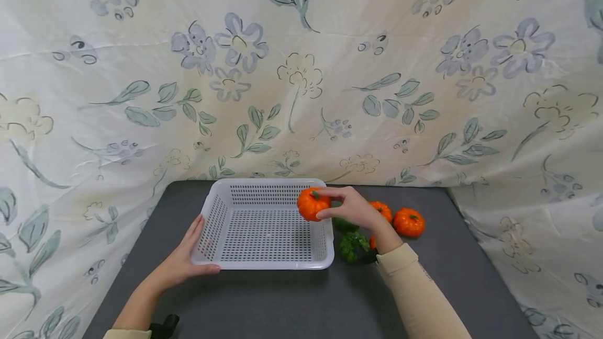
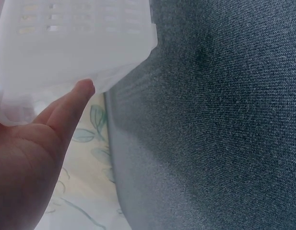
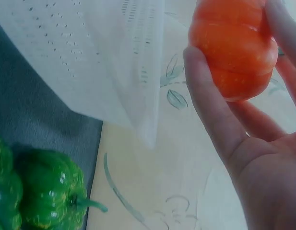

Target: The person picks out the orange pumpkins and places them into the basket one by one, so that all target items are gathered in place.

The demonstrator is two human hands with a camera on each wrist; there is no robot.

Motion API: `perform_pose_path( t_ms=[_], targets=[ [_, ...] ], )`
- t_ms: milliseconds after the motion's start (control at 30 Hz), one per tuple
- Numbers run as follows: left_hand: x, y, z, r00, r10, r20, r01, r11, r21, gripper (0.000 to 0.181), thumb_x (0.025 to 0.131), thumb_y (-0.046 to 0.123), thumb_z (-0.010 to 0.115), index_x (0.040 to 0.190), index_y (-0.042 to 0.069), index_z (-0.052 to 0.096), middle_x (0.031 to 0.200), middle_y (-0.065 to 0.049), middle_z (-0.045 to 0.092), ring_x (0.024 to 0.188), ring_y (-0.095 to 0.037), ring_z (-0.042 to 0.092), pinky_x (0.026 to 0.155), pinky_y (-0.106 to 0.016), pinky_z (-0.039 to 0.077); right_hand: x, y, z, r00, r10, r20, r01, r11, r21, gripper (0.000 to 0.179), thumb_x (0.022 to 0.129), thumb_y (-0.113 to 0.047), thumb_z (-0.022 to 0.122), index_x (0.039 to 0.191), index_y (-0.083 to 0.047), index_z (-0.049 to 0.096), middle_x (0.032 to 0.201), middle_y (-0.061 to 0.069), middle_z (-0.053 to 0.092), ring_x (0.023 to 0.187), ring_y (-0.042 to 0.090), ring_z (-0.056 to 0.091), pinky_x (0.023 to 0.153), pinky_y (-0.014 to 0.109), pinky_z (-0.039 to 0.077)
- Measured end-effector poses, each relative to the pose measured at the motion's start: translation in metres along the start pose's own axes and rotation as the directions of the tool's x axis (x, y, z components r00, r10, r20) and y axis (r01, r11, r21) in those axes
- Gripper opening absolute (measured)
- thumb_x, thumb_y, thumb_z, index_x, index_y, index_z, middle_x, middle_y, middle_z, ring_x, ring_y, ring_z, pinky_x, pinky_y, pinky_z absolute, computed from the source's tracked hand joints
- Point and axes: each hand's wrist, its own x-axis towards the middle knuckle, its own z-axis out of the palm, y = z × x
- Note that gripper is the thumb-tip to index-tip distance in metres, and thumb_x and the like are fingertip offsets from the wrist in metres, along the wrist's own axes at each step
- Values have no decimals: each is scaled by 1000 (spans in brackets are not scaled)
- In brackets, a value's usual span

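Ok, R hand (image 1: pixel 350 208) pinches an orange pumpkin (image 1: pixel 311 205) btwn thumb & fingers, stem up-ish, at the basket's far R corner in head view; can't tell ht over rim. L hand (image 1: pixel 178 262) spread wide, bracing the white basket (image 1: pixel 264 266) at its near L corner. IMO: firm L pressure so it doesn't skid; R fingertips well clear of the rim; go low before release, since a round body may roll. Green veg (image 1: pixel 354 247) sits near the R wall, so don't let the R forearm brush it.
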Motion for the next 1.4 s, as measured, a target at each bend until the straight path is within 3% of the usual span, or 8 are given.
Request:
perform_pose_path(
  t_ms=[167,700,1100,1400],
  targets=[
    [-1,1,-1,1000,-3,1,3,1000,9,133,70,26,91,163,11,-3,169,-11,-15,149,-53,0,107,-78,14,11,-5,7,1000,11,15,-12,1000,11,65,79,-38,85,138,-21,64,144,2,60,117,22,63,92,36,55],
    [-4,-1,1,1000,3,-6,-3,1000,-15,131,70,22,91,163,12,-1,169,-11,-14,150,-53,-3,107,-78,12,36,-22,30,996,-6,90,0,998,61,61,81,-33,84,137,-17,65,150,3,53,129,28,55,99,42,52],
    [-5,2,0,1000,-6,-13,6,1000,-24,132,71,22,91,163,13,-2,169,-8,-15,150,-52,-3,108,-77,12,55,-30,42,989,-29,144,16,996,90,53,84,-24,83,133,-17,66,147,3,55,119,32,61,93,40,54],
    [-5,2,-2,1000,4,-9,-4,1000,-23,132,70,20,91,162,8,-3,169,-12,-14,150,-51,-6,106,-77,10,68,-35,53,989,72,129,-82,994,75,54,84,-25,84,135,-24,65,145,2,55,126,38,57,88,40,57]
  ],
)
